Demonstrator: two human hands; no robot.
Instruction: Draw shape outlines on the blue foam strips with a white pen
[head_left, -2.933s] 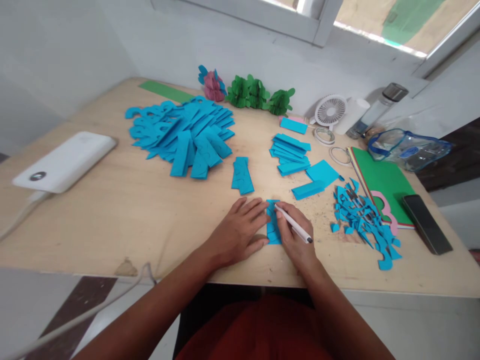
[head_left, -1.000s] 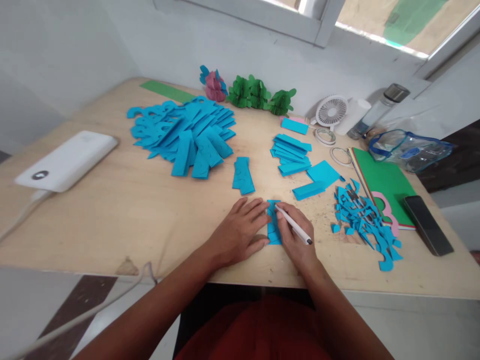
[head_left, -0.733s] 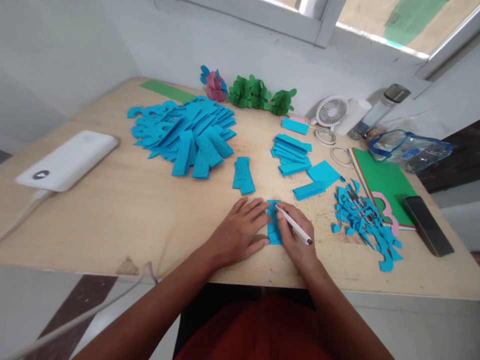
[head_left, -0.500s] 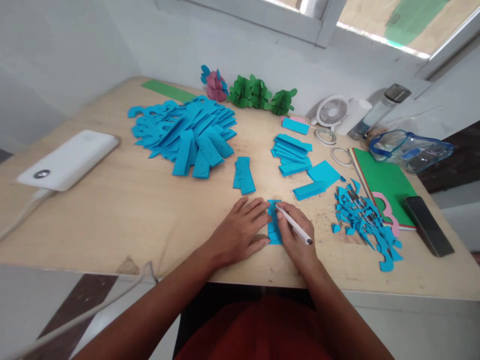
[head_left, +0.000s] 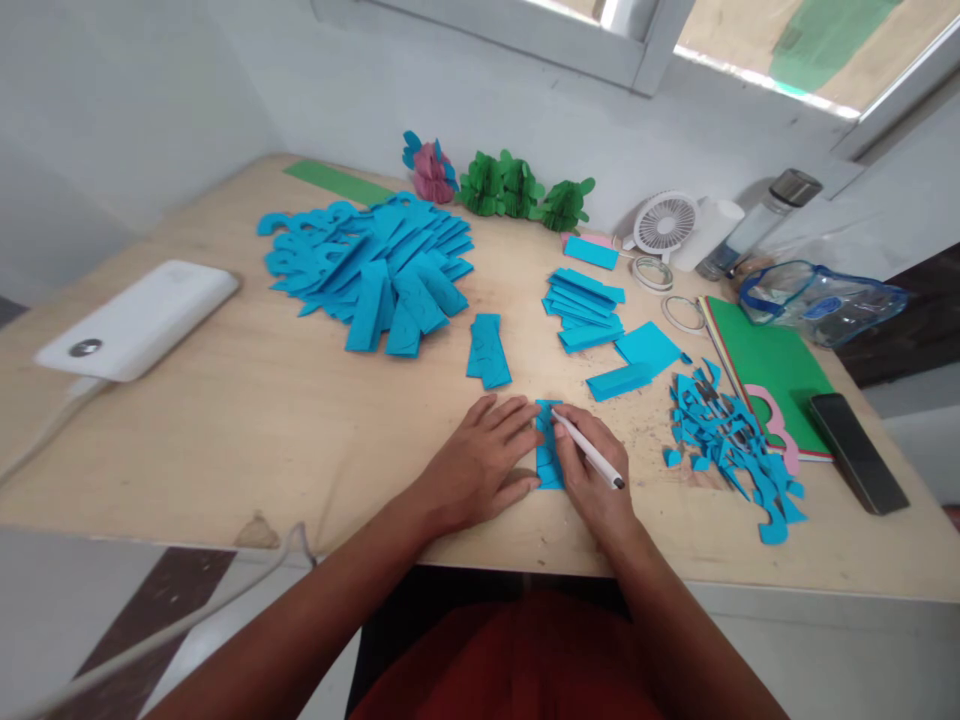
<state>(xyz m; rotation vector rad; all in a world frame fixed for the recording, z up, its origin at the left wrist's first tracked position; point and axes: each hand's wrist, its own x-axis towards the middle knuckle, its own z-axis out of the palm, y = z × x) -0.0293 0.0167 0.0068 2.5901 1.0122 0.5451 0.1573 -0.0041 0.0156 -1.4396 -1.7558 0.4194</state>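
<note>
A small blue paper strip (head_left: 549, 450) with dark curved lines lies flat near the table's front edge. My left hand (head_left: 480, 462) rests on the table with fingers spread, its fingertips on the strip's left edge. Against the strip's right side, my right hand (head_left: 596, 470) grips a white pen (head_left: 592, 450), its tip on the upper part of the paper. Beyond my left hand are a few marked blue strips (head_left: 487, 350). Folded blue pieces (head_left: 585, 300) lie farther back on the right, near a wider blue sheet (head_left: 649, 345).
A big pile of blue cutouts (head_left: 375, 260) covers the back left. Blue scraps (head_left: 727, 430), a green folder (head_left: 780, 370) and a phone (head_left: 857, 452) lie right. A white power bank (head_left: 139, 320) sits left. Paper flowers (head_left: 499, 185), a fan (head_left: 665, 222) and a bottle (head_left: 761, 222) stand behind.
</note>
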